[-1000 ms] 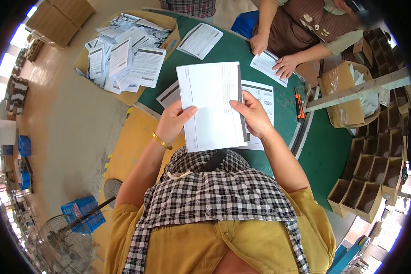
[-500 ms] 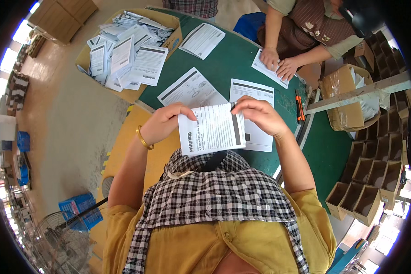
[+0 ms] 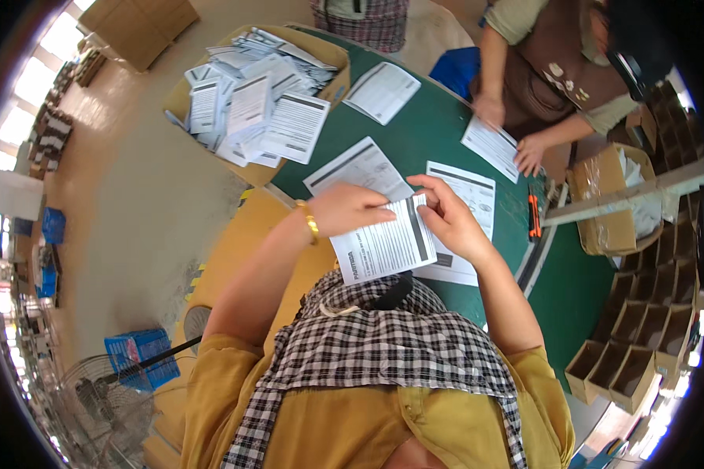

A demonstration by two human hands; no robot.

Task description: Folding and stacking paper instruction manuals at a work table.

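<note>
A folded white printed leaflet (image 3: 383,248) is held in front of my apron, tilted a little. My left hand (image 3: 350,209) lies across its upper left part, fingers together and gripping the paper; a gold bangle is on that wrist. My right hand (image 3: 452,223) pinches the upper right edge, near the dark printed band. Beyond them an opened printed sheet (image 3: 361,166) lies on the green table (image 3: 414,129). Another printed sheet (image 3: 471,191) is partly hidden under my right hand and the leaflet.
A cardboard box (image 3: 332,55) heaped with folded leaflets (image 3: 250,102) stands at the far left. One folded leaflet (image 3: 382,92) lies beside it. Across the table, a co-worker's hands (image 3: 530,152) press a sheet (image 3: 489,147). An orange cutter (image 3: 533,215) lies by the right rail.
My left hand has slid rightward across the leaflet's top. My right hand has moved from above to pinching its upper right edge. The co-worker's hands have spread apart.
</note>
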